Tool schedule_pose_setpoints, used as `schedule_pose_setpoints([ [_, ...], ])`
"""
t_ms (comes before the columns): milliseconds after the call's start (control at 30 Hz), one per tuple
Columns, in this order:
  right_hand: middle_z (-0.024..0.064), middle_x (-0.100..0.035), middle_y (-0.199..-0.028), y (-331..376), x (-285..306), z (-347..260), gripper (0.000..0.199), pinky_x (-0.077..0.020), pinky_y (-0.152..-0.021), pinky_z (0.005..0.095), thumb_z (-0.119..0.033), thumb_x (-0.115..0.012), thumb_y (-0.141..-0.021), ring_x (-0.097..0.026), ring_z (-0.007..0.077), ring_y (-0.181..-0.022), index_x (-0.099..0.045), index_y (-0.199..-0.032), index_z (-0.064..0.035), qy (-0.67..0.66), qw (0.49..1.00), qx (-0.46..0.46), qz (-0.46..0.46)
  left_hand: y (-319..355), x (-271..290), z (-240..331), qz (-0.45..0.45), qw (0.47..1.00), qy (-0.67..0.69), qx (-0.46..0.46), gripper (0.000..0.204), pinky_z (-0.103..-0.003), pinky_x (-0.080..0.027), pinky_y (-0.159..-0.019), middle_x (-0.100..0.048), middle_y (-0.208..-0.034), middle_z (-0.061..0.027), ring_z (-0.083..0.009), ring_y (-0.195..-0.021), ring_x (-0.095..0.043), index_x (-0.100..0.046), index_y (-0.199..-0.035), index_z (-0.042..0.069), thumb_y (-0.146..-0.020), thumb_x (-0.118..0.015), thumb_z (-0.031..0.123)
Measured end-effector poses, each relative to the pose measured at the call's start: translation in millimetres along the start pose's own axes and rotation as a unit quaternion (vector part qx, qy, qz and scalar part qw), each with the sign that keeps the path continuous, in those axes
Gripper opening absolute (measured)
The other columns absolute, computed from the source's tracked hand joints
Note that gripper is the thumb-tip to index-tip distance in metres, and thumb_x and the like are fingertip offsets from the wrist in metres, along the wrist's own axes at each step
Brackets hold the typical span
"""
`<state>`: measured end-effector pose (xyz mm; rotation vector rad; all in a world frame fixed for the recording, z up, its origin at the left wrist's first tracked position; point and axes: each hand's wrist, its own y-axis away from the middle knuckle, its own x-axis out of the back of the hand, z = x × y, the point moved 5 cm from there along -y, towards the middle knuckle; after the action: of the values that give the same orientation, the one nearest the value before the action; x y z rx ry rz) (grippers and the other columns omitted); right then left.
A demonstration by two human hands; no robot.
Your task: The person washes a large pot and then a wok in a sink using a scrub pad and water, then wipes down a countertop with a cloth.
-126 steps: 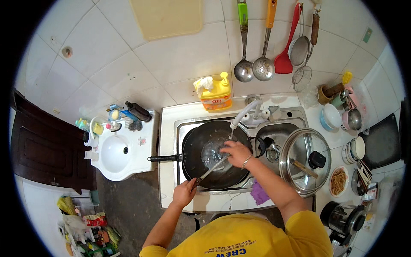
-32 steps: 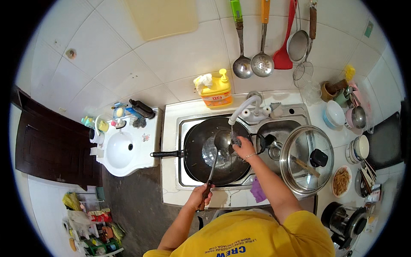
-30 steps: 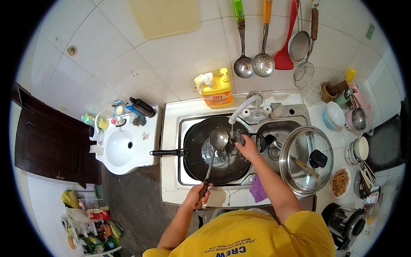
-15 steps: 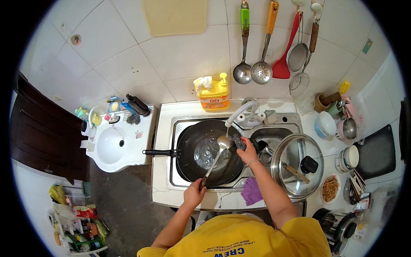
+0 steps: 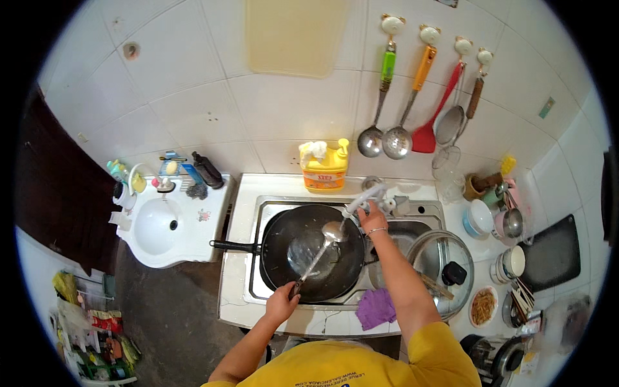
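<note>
My left hand [image 5: 282,304] grips the handle of a metal ladle [image 5: 333,231], whose bowl is tilted under the faucet spout over a large dark wok [image 5: 311,280]. A thin stream of water seems to fall at the bowl, and some water lies in the wok. The wok sits in the left sink basin [image 5: 256,290], its long black handle pointing left. My right hand [image 5: 374,220] is at the white faucet [image 5: 365,197], fingers closed around its left knob, partly hidden beneath the spout. No scrubber shows in it from here.
A glass lid [image 5: 425,258] covers part of the right basin. Near the front edge lies a purple cloth [image 5: 376,309]. A yellow detergent bottle [image 5: 324,173] stands behind the sink. Bowls [image 5: 478,218] and a plate of food [image 5: 483,306] are at right; utensils [image 5: 398,142] hang above.
My right hand has moved up from beside the ladle, where it held a dark scrubber, to the faucet. The left hand still holds the ladle over the wok. The view has tilted upward.
</note>
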<state>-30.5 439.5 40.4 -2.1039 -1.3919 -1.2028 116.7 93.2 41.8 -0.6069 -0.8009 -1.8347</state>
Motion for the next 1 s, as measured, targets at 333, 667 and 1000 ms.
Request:
schedule_pose_setpoints([
  [333, 0.0151, -0.06, -0.109, -23, -14, -14, 0.052, -0.0477, -0.083, 0.0413, -0.041, -0.056, -0.08, -0.059, 0.0302, -0.1, -0.049, -0.121, -0.0111, 0.118, 0.991, -0.035, -0.051, 4, 10, 5, 0.015, 0.999, -0.014, -0.032, 0.042, -0.04, -0.048, -0.075, -0.061, -0.098, -0.0164, -0.0333, -0.09, -0.059, -0.053, -0.116, 0.009, -0.078, -0.062, 0.022],
  [667, 0.01, -0.06, -0.111, -25, -15, -19, 0.042, -0.0467, -0.084, 0.0406, -0.037, -0.055, -0.082, -0.057, 0.0276, -0.103, -0.053, -0.117, -0.0134, 0.15, 0.985, -0.039, -0.079, 5, 6, 4, -0.003, 1.0, -0.016, -0.008, 0.043, -0.04, -0.048, -0.075, -0.061, -0.098, -0.0156, -0.0326, -0.089, -0.059, -0.053, -0.117, 0.01, -0.077, -0.063, 0.023],
  [1000, 0.0143, -0.061, -0.107, -6, -5, -33, 0.04, -0.0453, -0.085, 0.0411, -0.036, -0.056, -0.081, -0.057, 0.0298, -0.101, -0.056, -0.111, -0.0101, 0.128, 0.987, 0.033, -0.088, 0, 2, 1, -0.009, 1.0, -0.021, -0.01, 0.044, -0.04, -0.048, -0.074, -0.061, -0.097, -0.0157, -0.0328, -0.088, -0.059, -0.052, -0.117, 0.01, -0.077, -0.063, 0.023],
])
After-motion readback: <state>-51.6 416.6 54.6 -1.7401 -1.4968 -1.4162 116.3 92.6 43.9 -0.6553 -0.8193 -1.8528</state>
